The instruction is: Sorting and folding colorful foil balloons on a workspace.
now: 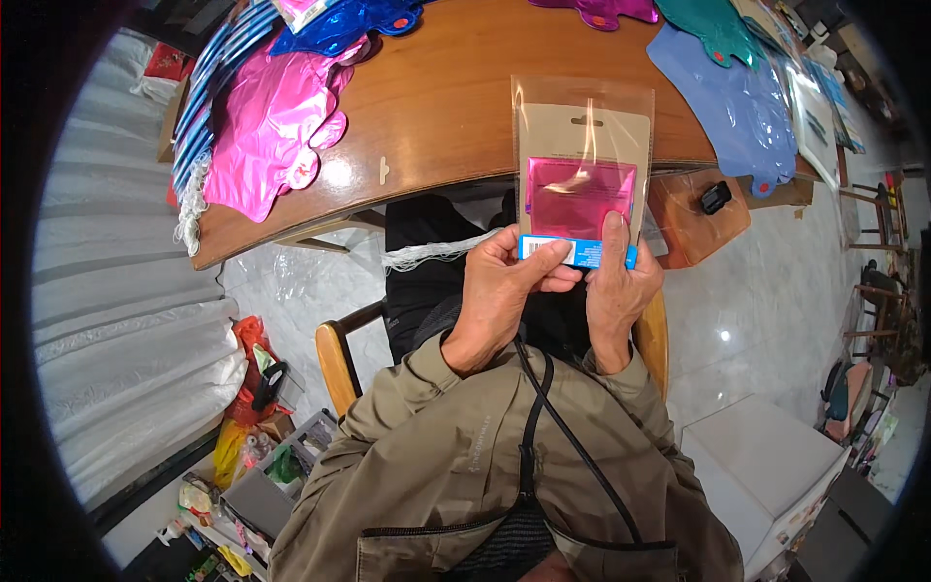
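Both hands hold a clear plastic packet (582, 126) upright over my lap, just in front of the table's near edge. Inside it are a tan backing card with a hang slot and a folded pink foil sheet (572, 194). A blue and white label (582, 252) runs across its lower end. My left hand (499, 291) pinches the lower left corner, thumb on the label. My right hand (623, 276) grips the lower right, its thumb lying up along the front. A bundle of white strings (436, 254) lies across my dark trousers, left of the packet.
On the wooden table (436, 97) lie a flat pink foil balloon (276, 126), a dark blue one (349, 24), a green one (713, 29) and a periwinkle one (727, 107). Striped blue packets (223, 87) line its left edge. An orange-brown bag (693, 228) sits beyond my right hand.
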A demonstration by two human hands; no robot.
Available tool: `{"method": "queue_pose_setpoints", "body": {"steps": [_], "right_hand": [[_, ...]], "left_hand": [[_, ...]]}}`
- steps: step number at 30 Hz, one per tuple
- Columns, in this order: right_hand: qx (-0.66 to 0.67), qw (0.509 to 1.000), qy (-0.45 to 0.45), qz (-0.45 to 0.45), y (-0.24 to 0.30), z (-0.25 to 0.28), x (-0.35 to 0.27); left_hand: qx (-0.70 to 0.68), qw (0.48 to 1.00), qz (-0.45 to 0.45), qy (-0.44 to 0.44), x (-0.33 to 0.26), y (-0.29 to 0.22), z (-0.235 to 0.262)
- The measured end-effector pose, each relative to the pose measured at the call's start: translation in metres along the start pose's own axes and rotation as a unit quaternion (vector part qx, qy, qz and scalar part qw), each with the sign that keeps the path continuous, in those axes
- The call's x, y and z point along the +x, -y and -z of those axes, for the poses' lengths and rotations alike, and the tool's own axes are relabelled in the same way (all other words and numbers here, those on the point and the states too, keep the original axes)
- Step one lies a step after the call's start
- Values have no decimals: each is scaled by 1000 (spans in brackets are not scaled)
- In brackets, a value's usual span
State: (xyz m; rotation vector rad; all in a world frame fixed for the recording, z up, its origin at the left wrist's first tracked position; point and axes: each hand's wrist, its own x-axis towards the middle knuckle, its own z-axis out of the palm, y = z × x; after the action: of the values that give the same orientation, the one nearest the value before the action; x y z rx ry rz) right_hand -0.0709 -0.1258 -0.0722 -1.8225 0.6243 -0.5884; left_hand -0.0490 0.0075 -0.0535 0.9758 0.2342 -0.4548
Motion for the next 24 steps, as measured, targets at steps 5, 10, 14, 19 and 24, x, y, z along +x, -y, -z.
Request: {"method": "queue_pose_setpoints", "body": {"steps": [5,10,14,19,24], "right_hand": [[25,1000,2,-17,9,-3,-4],[35,999,2,-36,13,-3,-4],[8,1000,-8,-1,0,-2,0],[4,1000,-23,5,-6,-5,2],[25,1000,-17,-1,0,-5,-2]], "left_hand": [[11,1000,-2,5,3,0,5],[-9,1000,-3,19,5,1,7],[-43,999,20,22,2,1,9],[-26,999,38,2,-3,-2,2],[21,1000,-1,2,-2,-1,6]]}}
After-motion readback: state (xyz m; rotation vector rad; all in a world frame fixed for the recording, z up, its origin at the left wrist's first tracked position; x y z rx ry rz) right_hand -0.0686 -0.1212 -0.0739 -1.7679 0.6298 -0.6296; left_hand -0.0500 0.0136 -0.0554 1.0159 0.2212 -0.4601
